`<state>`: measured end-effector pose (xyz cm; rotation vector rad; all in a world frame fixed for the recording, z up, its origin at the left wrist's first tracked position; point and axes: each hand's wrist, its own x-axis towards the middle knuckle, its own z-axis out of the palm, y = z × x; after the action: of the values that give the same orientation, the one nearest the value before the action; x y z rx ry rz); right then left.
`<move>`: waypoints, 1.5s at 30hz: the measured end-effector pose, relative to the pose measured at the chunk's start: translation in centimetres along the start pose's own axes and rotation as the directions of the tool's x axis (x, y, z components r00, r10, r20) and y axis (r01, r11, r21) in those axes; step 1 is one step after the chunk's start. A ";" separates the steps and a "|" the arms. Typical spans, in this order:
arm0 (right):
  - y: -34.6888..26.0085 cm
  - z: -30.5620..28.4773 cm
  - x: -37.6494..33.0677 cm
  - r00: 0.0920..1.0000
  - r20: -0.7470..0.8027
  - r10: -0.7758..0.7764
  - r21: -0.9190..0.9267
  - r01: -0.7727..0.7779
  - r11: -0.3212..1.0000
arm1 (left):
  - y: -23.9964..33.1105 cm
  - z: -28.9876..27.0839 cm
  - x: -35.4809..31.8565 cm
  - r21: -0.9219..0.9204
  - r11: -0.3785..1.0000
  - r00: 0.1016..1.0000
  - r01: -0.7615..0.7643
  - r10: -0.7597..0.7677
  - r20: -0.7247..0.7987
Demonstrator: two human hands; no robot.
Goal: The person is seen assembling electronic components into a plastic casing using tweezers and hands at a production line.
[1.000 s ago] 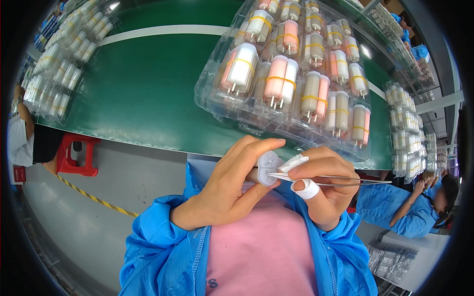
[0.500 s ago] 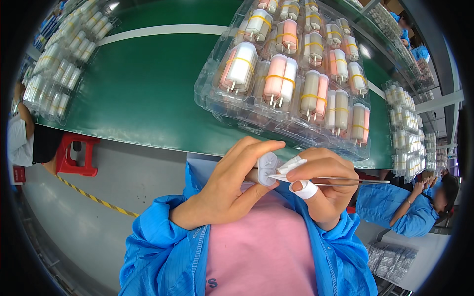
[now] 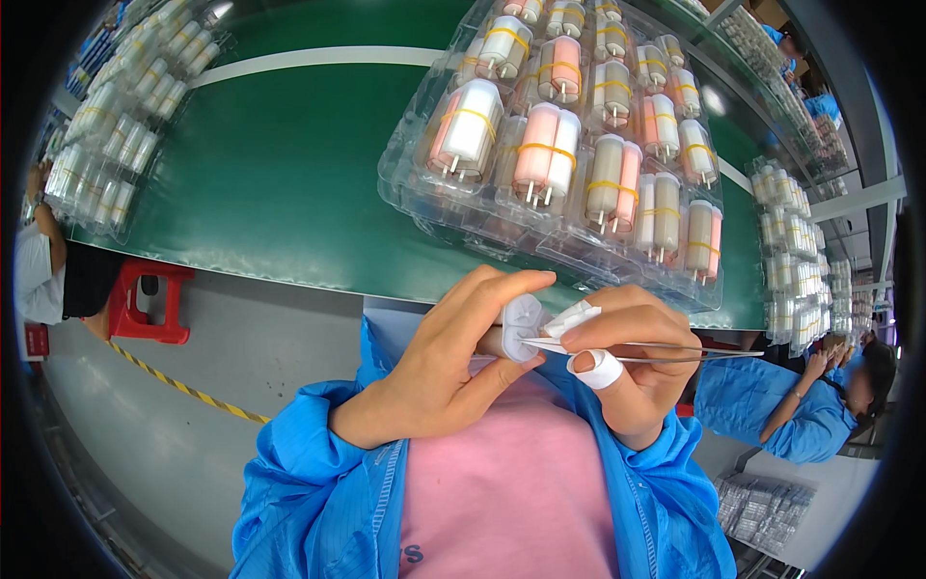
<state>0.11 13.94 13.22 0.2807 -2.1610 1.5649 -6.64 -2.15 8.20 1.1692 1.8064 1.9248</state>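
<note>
Between the thumb and fingers of my left hand [image 3: 439, 362] is a small bundle of tubes [image 3: 522, 318], its pale, rounded lobed ends facing right. Metal tweezers [image 3: 719, 353] are pinched in my right hand [image 3: 632, 357], their tips at the face of the bundle. Whether the tips touch it or reach into a gap, I cannot tell. White wrapping [image 3: 600, 370] covers the end of my right thumb, and another white wrap [image 3: 571, 319] is on a right finger. Both hands are held before my chest, just off the table's near edge.
A clear plastic tray [image 3: 410, 188] of pink, white and grey tube bundles with yellow bands stands on the green table [image 3: 289, 164]. More trays [image 3: 125, 145] are at the left and right. A red stool [image 3: 159, 304] is at left; a blue-clad person [image 3: 772, 405] sits at right.
Almost nothing differs. The hands keep their places, and the tweezers stay against the bundle's end with only a slight shift.
</note>
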 end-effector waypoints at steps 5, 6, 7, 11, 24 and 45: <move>0.1 0.0 -0.1 1.000 -0.004 0.011 0.005 -0.011 1.000 | -0.1 0.0 0.1 0.021 0.999 0.999 -0.032 0.032 -0.002; 0.2 0.0 -0.2 1.000 -0.002 0.008 0.003 -0.008 1.000 | -0.1 0.0 0.1 0.026 0.999 0.999 -0.035 0.035 -0.002; 0.2 0.0 -0.2 1.000 -0.005 0.008 0.006 -0.008 1.000 | -0.1 0.0 0.1 0.030 0.999 0.999 -0.037 0.037 -0.001; 0.2 0.1 -0.3 1.000 -0.016 0.025 0.016 -0.025 1.000 | -0.2 0.0 0.1 0.038 0.999 0.999 -0.037 0.037 0.000; -0.2 -0.1 0.2 0.996 0.088 0.000 -0.161 0.015 0.987 | -0.3 0.1 -0.1 0.027 0.999 0.999 0.031 -0.031 0.021; -0.6 -0.6 0.0 1.000 -0.005 -0.025 -0.041 0.025 0.999 | 0.4 -0.1 -0.1 -0.021 1.000 1.000 0.005 -0.005 -0.008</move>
<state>0.51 14.27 13.84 0.2890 -2.1745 1.5036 -6.51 -2.42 8.56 1.1511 1.7871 1.9438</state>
